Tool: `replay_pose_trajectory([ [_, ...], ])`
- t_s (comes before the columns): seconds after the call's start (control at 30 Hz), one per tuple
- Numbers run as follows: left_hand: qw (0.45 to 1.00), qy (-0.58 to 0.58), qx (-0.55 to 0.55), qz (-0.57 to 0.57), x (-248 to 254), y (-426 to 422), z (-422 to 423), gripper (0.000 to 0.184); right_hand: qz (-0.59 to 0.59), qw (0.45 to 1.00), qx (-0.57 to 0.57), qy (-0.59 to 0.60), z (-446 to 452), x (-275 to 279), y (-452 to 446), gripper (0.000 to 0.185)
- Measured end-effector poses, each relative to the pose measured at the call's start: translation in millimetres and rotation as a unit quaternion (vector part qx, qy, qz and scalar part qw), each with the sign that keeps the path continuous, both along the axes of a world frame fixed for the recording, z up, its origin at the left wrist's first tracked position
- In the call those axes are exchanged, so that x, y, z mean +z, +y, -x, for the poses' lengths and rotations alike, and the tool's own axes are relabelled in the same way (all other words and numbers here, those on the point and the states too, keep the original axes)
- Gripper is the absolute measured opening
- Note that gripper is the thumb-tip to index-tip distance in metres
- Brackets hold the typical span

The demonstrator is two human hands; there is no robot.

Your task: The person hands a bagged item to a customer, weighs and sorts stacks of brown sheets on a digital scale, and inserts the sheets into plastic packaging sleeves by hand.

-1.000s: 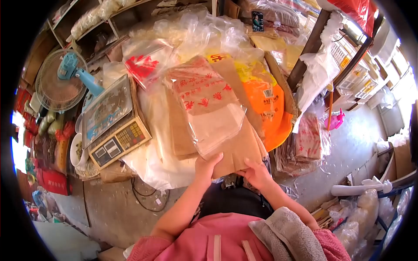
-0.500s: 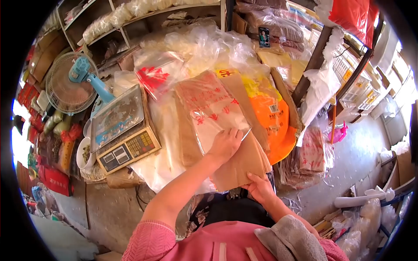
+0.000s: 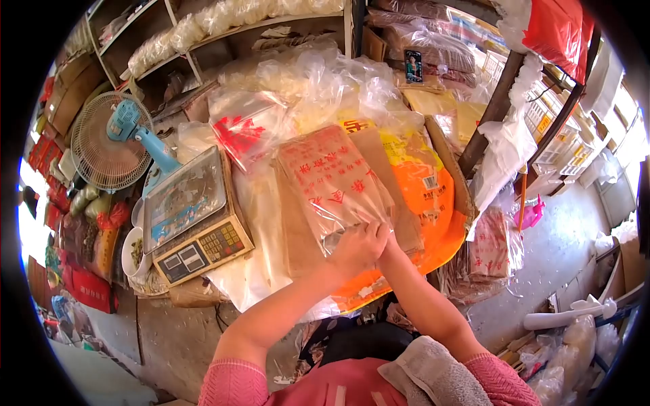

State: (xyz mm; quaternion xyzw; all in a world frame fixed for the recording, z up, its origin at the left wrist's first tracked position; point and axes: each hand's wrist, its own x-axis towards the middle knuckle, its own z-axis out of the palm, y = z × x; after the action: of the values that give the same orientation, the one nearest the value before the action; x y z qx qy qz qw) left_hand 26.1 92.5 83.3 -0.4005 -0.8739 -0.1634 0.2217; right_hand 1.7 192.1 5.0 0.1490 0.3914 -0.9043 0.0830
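Note:
A clear plastic bag (image 3: 332, 172) with red printed characters lies on the worktop with brown paper inside it. My left hand (image 3: 357, 245) is at the bag's near end, its fingers closed on the plastic edge. Right against it is my right hand (image 3: 390, 249), touching the same near corner; its fingers are mostly hidden behind the left hand. More brown paper (image 3: 298, 247) lies beneath the bag and shows on both sides. Under that is an orange and yellow printed sheet (image 3: 430, 203).
A scale (image 3: 203, 250) stands left of the bag, with a blue fan (image 3: 125, 128) behind it and a white bowl (image 3: 135, 254) beside it. Crumpled clear plastic (image 3: 325, 74) is heaped at the back. A phone (image 3: 413, 65) stands there too. Wrapped bundles (image 3: 487, 250) sit lower right.
The brown paper that stuck out of the bag's near end is now inside it. My right hand has moved up and away from my body to meet my left, which has shifted slightly nearer me.

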Motion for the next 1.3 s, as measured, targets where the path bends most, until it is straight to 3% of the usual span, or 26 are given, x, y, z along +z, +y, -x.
replay_pose_trajectory([
  [0.1, 0.999, 0.032, -0.011, 0.037, -5.6, 1.5, -5.4, 0.026, -0.070, 0.991, 0.017, 0.117, -4.2, -17.9, 5.9, 0.033],
  [0.2, 0.997, 0.032, -0.047, 0.051, 5.8, 11.6, -13.7, 0.023, -0.022, 0.984, 0.025, 0.176, -7.2, -4.9, 6.8, 0.032],
  [0.27, 0.995, 0.051, -0.043, 0.069, 11.4, 22.0, -22.2, 0.026, -0.302, 0.907, 0.081, 0.283, 12.9, -15.8, 16.2, 0.033],
  [0.33, 0.997, 0.030, -0.056, 0.039, 11.8, 26.4, -19.0, 0.030, -0.538, 0.768, 0.108, 0.330, 25.9, -5.7, 24.5, 0.034],
  [0.47, 0.999, 0.025, -0.024, 0.034, 29.5, 26.1, -28.5, 0.031, -0.592, 0.710, 0.103, 0.368, 32.3, 42.9, 27.7, 0.028],
  [0.57, 0.992, 0.055, -0.032, -0.104, 57.0, 14.0, -29.8, 0.033, -0.611, 0.677, 0.104, 0.397, 40.3, 85.7, 25.3, 0.024],
  [0.6, 0.978, 0.101, -0.030, -0.181, 56.1, 8.2, -27.2, 0.026, -0.621, 0.663, 0.109, 0.404, 43.0, 100.4, 23.9, 0.023],
  [0.63, 0.971, 0.039, -0.002, -0.235, 57.6, -2.0, -32.7, 0.022, -0.634, 0.645, 0.115, 0.410, 43.6, 114.0, 22.4, 0.022],
  [0.7, 0.936, -0.087, 0.054, -0.337, 56.1, -25.6, -59.8, 0.017, -0.668, 0.605, 0.144, 0.409, 37.9, 143.1, 19.4, 0.019],
  [0.73, 0.890, -0.157, 0.094, -0.418, 38.8, -33.9, -68.4, 0.017, -0.682, 0.583, 0.165, 0.409, 31.3, 155.9, 16.0, 0.018],
  [0.77, 0.831, -0.224, 0.132, -0.492, 14.5, -38.6, -74.8, 0.020, -0.736, 0.499, 0.079, 0.452, 13.2, 167.3, 6.4, 0.014],
  [0.83, 0.745, -0.367, 0.169, -0.531, -26.9, -39.0, -87.2, 0.023, -0.777, 0.377, -0.041, 0.502, 13.3, 139.9, -12.3, 0.011],
  [0.87, 0.712, -0.447, 0.226, -0.492, -37.8, -32.6, -97.1, 0.029, -0.802, 0.364, 0.110, 0.461, 8.9, 124.9, -13.4, 0.017],
  [0.9, 0.648, -0.513, 0.169, -0.538, -55.9, -31.7, -106.9, 0.028, -0.806, 0.341, 0.257, 0.408, 4.5, 107.6, -14.7, 0.022],
  [0.97, 0.539, -0.599, 0.142, -0.575, -82.0, -30.6, -112.0, 0.025, -0.712, 0.466, 0.370, 0.374, -6.5, 48.0, -6.4, 0.033],
  [1.07, 0.509, -0.621, 0.151, -0.577, -89.2, -39.3, -117.3, 0.025, -0.680, 0.522, 0.192, 0.479, -32.7, 27.7, 2.0, 0.039],
  [1.17, 0.567, -0.574, 0.206, -0.554, -73.6, -50.5, -112.1, 0.026, -0.763, 0.437, 0.220, 0.423, -60.4, 63.1, 9.0, 0.043],
  [1.3, 0.596, -0.506, 0.217, -0.584, -85.1, -61.2, -107.2, 0.032, -0.734, 0.500, 0.294, 0.353, -55.9, 61.8, 5.1, 0.025],
])
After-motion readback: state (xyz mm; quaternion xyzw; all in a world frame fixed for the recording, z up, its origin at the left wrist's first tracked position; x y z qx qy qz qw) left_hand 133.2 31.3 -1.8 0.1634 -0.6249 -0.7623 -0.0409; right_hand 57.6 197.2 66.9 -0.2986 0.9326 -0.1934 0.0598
